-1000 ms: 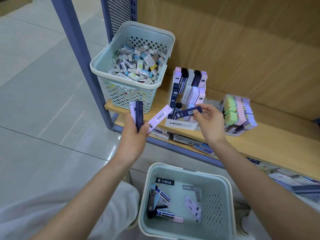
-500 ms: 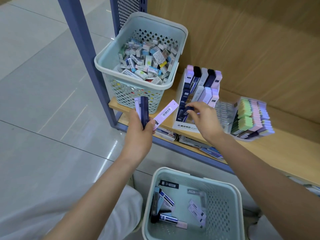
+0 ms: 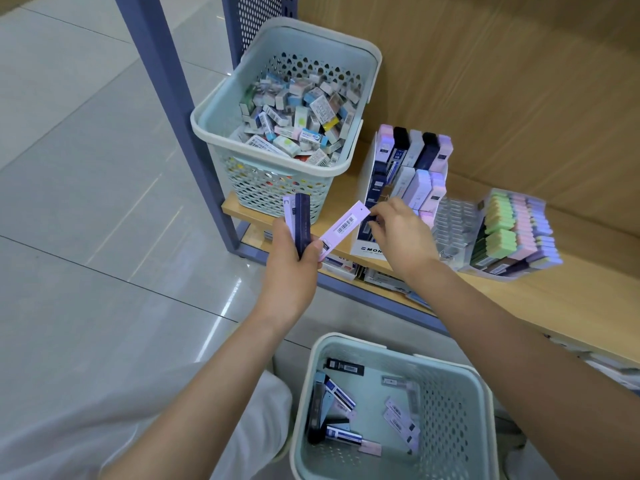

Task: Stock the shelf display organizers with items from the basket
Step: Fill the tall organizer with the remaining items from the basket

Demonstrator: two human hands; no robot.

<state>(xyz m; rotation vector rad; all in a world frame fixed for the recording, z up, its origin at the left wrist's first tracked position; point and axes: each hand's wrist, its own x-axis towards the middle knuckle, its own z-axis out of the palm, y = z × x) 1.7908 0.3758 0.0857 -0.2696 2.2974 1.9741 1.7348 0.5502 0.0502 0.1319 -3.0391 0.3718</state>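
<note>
Dark case [image 3: 367, 227]: front row of white display organizer [image 3: 363, 188], pinched by curled fingertips of right hand [image 3: 403, 237].
Slim cases [image 3: 302, 223], dark and lilac, fanned: clamped in left hand [image 3: 291, 261], just left of the organizer; one lilac barcoded case [image 3: 343, 225] tilts toward the right hand.
Floor basket [image 3: 485, 393]: below both hands, a few cases loose inside.
Shelf basket [image 3: 207, 129]: heaped with small boxes, on wooden shelf [image 3: 571, 299].
Pastel eraser tray [image 3: 512, 230]: right of organizer.
Grey tiled floor [image 3: 86, 202].
</note>
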